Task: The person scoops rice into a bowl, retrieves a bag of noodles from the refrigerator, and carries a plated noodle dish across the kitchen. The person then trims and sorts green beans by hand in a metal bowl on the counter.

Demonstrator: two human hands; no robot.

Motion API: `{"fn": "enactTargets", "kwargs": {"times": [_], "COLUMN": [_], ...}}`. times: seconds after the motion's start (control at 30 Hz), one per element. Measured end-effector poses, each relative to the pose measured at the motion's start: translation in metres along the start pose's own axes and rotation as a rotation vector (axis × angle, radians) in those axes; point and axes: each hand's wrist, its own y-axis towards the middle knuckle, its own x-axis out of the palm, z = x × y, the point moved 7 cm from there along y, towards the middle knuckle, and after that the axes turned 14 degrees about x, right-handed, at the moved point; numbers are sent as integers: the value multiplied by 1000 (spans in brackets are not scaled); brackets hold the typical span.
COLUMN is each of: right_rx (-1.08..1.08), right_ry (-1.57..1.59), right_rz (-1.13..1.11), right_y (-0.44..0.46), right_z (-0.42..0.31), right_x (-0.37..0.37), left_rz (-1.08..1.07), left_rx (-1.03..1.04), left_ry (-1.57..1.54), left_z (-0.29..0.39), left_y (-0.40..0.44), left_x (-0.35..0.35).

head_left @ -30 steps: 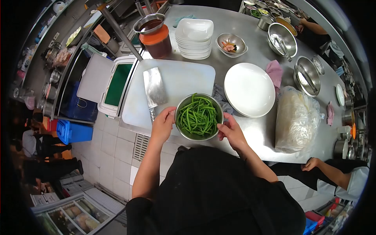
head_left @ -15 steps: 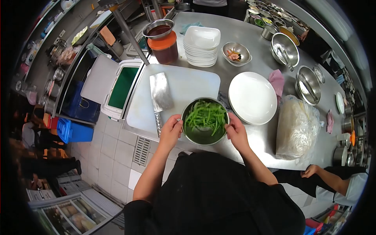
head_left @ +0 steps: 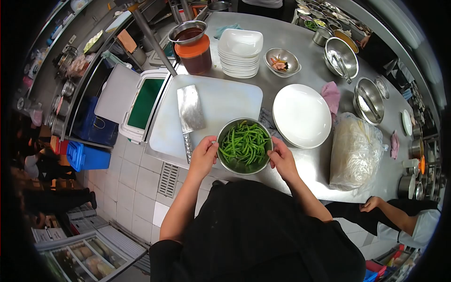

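A round steel bowl (head_left: 229,165) of cut green beans (head_left: 245,143) is held between my two hands, over the near edge of the steel table. My left hand (head_left: 205,154) grips the rim on the left, and my right hand (head_left: 281,159) grips it on the right. Just beyond lies a white cutting board (head_left: 225,101), where a cleaver (head_left: 191,110) rests with its handle toward me. To the right of the board is a large white plate (head_left: 301,116), with a grey cloth (head_left: 267,117) partly under its left side.
Behind the board stand a red-lidded container (head_left: 194,56), stacked white dishes (head_left: 240,54) and a small bowl of food (head_left: 282,62). At right are a filled plastic bag (head_left: 355,152), a pink cloth (head_left: 330,96), steel bowls (head_left: 369,101) and another person's hand (head_left: 372,203).
The beans were lifted and blurred toward the bowl's far side half a second ago; now they lie spread in it. Over the second, the view has shifted and both hands stay on the rim.
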Motion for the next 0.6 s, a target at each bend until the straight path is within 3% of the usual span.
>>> {"fn": "enactTargets", "kwargs": {"times": [0.07,0.13,0.17,0.27,0.4,0.5,0.57,0.6], "right_rx": [-46,-269,-272,-45,58,55,45,32], "right_ry": [4,20,22,46,42,44,44,42], "right_rz": [-8,35,28,-22,-35,-37,-45,-54], "right_y": [-5,-21,-19,3,8,6,4,3], "right_z": [-4,-27,-28,-11,6,7,3,0], "right_x": [-1,-3,-2,2,5,7,9,10], "left_rz": [16,36,42,-3,-36,-5,104,102], "left_rx": [9,183,186,50,-16,78,478,478], "left_ry": [-21,-37,-32,32,100,224,759,760], "left_z": [18,52,50,19,-7,7,56,60], "left_y": [-4,-9,-7,6,16,21,20,22], "left_x": [0,-1,-4,-6,-6,-6,0,3]}}
